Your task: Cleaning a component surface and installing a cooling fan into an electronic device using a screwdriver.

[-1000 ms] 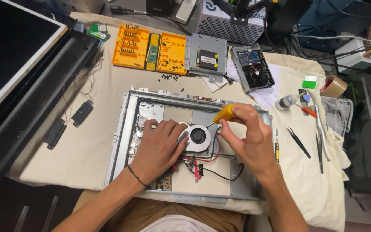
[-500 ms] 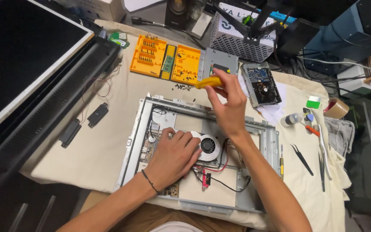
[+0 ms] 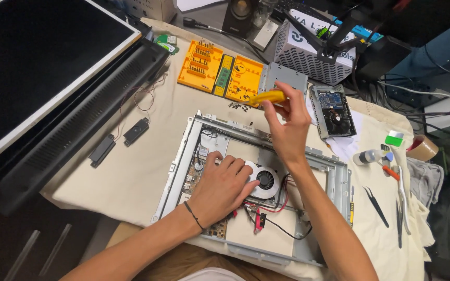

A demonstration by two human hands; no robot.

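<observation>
- L hand flat, fingers spread on fan — keep it pinned to chassis.
- R hand pinching yellow screwdriver — lift clear of red wires.

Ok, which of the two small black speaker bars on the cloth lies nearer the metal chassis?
The shorter black speaker bar, upper right of the pair; the longer one lies farther left.

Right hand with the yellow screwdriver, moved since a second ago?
Yes. The right hand carried the yellow screwdriver off the cooling fan toward the orange tray.
</observation>
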